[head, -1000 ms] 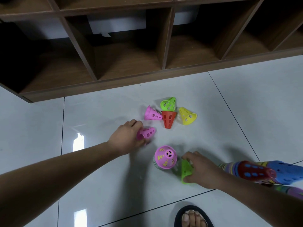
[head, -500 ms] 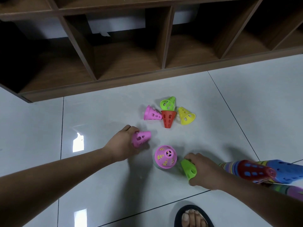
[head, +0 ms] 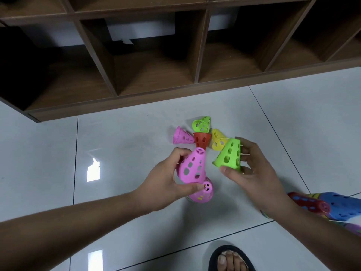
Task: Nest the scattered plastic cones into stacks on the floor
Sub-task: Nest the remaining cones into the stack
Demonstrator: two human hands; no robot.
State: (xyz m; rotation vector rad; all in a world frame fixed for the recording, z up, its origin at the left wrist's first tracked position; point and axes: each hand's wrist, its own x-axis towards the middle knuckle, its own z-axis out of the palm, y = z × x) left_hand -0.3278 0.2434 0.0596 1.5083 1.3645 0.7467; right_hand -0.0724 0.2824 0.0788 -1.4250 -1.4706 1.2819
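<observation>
Tiled floor: pink cone and green cone now lifted above stack, left hand and right hand fingers clamped on them; nesting imminent.

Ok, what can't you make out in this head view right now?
- Pink stack: lower cones hidden behind left hand and its pink cone.
- Lying stacks: cut off by the right edge and right arm.
- Yellow cone: partly hidden behind green cone in right hand.

The left hand is gripping a pink cone above a pink stack on the floor. The right hand is holding a green cone. Four cones are lying beyond, near the shelf.
</observation>
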